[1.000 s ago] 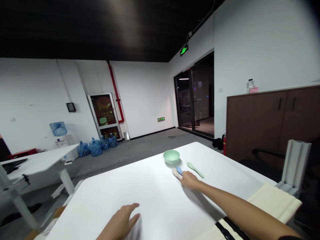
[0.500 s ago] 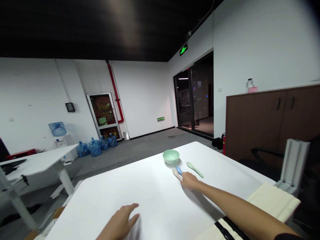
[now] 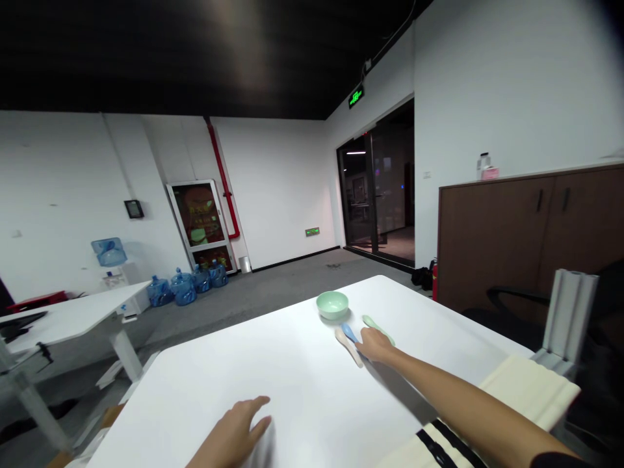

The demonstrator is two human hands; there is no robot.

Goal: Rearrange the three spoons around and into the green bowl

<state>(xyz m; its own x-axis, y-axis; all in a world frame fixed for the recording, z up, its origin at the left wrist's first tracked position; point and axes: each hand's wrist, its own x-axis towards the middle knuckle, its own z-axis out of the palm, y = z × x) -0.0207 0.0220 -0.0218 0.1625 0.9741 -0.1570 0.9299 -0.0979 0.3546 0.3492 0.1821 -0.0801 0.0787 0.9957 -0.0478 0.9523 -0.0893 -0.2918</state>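
My right hand (image 3: 376, 344) reaches far across the white table, its curled fingers closed at the handle of a blue spoon (image 3: 348, 331). The fingertips and most of that handle are hidden under the hand. Just left of it lies a beige spoon (image 3: 348, 348), apart from my fingers. On the other side a light green spoon (image 3: 376, 324) lies partly behind my knuckles. A mint green bowl (image 3: 332, 305) stands upright beyond the spoons. My left hand (image 3: 236, 429) hovers over the near part of the table, thumb and fingers apart, holding nothing.
The white table (image 3: 287, 383) has its far edge just beyond the bowl. Cream cloth-like pieces (image 3: 531, 390) lie under and beside my right forearm. A metal profile post (image 3: 568, 318) rises at the right edge, near a black chair (image 3: 521, 299). Another desk (image 3: 82, 315) stands left.
My right hand has shifted slightly right, off the beige spoon, whose whole length now shows. It now covers part of the green spoon. My left hand stays put.
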